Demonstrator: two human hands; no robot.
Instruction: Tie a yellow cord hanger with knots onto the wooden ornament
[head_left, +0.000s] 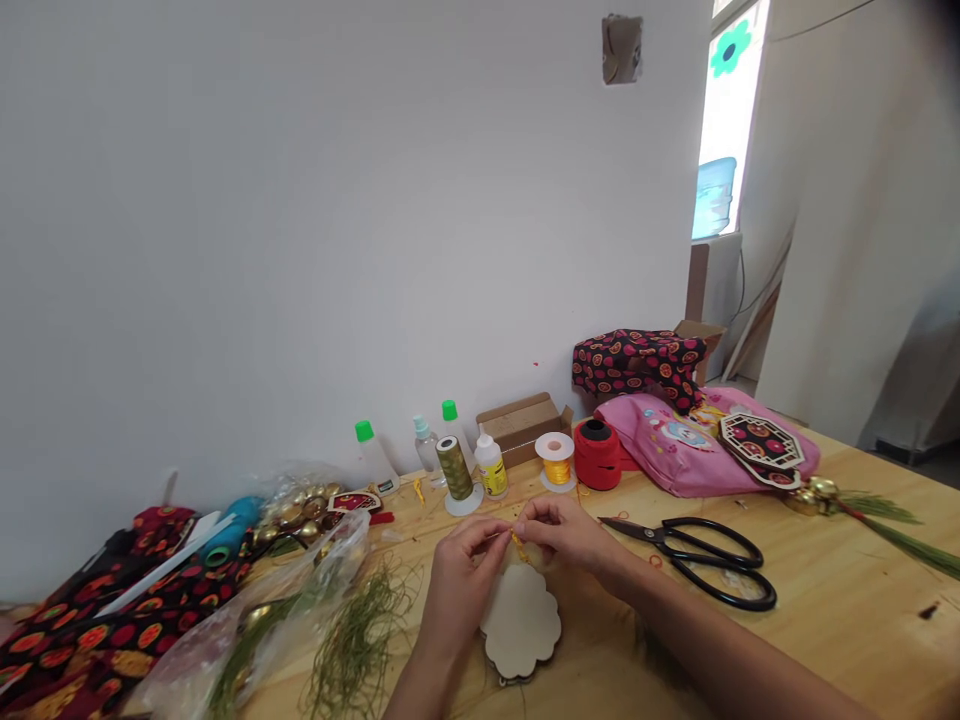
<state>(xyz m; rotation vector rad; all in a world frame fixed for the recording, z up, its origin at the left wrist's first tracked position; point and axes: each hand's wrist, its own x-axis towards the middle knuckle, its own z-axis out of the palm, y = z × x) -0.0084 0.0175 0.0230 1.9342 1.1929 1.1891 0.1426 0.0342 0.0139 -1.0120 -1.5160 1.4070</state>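
My left hand (pixel 459 583) and my right hand (pixel 564 533) meet over the wooden table (pixel 847 600), fingers pinched together on a short piece of yellow cord (pixel 518 545). Just below them lies a flat, scallop-edged wooden cutout (pixel 521 622), pale side up; the cord seems to run to its top edge. Both hands are closed around the cord.
Black scissors (pixel 705 560) lie right of my hands. Behind stand spools of olive (pixel 454 468), yellow (pixel 556 460) and red (pixel 597 454) thread, glue bottles (pixel 491 464), a cardboard box (pixel 521 425). Pink bag (pixel 675 440) at right; patterned fabric (pixel 97 620), plastic bag (pixel 247 620) and green fibres (pixel 360 640) at left.
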